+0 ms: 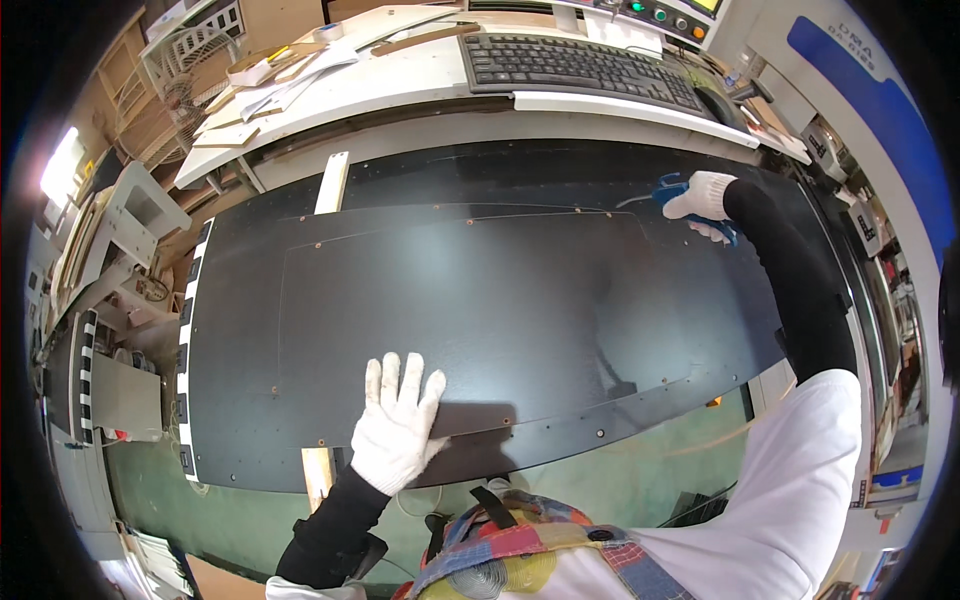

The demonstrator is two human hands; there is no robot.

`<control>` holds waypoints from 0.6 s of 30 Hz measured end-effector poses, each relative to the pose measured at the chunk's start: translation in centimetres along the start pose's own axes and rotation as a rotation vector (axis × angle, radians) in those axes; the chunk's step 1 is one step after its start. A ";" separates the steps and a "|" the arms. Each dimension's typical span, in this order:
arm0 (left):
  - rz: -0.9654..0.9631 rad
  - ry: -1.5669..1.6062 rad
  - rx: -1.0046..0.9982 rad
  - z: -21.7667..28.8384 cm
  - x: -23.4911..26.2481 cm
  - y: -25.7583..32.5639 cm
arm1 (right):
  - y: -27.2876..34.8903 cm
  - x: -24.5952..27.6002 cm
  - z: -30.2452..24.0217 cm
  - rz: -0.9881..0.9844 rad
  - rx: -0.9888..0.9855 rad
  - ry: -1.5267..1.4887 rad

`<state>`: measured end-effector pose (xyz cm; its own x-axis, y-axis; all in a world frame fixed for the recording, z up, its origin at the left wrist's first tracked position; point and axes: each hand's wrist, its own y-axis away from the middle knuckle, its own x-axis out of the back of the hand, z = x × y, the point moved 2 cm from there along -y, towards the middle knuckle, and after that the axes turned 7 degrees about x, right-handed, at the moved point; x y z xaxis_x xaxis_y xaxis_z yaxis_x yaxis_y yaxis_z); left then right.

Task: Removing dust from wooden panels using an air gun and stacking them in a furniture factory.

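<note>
A large black board (430,320) lies flat before me, with thin outlines and small round holes near its edges. My left hand (395,430), in a white glove, is spread open with the palm down at the board's near edge. My right hand (703,198), also gloved, is closed around the handle of a blue air blow gun (670,190) above the far right part of the board. The gun's thin nozzle points left. The fingers curled behind the handle are partly hidden.
Beyond the board stands a white desk (410,92) with a black keyboard (580,72), a mouse (722,109) and loose papers (290,92). Pale wooden strips stick out under the board, one at the far side (332,185). A black-and-white checkered strip (187,350) edges its left.
</note>
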<state>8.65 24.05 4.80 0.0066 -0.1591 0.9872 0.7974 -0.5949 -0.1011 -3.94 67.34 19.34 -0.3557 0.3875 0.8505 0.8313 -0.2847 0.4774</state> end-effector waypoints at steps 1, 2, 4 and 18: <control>-0.004 -0.002 -0.002 0.0 0.0 0.0 | 0.0 -0.4 0.5 -0.006 -0.004 -0.058; -0.006 -0.001 0.007 -0.1 0.0 0.0 | -0.1 -0.5 0.8 -0.013 -0.005 -0.114; -0.007 0.001 0.030 0.0 -0.2 -0.1 | -0.6 -0.1 1.3 0.039 0.005 -0.075; 0.164 -0.108 0.056 -7.8 -0.1 2.6 | 10.1 -11.2 -7.4 -0.171 0.595 -0.579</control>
<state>6.02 16.40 3.50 0.2009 -0.1631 0.9660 0.8128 -0.5227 -0.2573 5.32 53.63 16.26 -0.3571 0.8173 0.4521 0.9298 0.2648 0.2557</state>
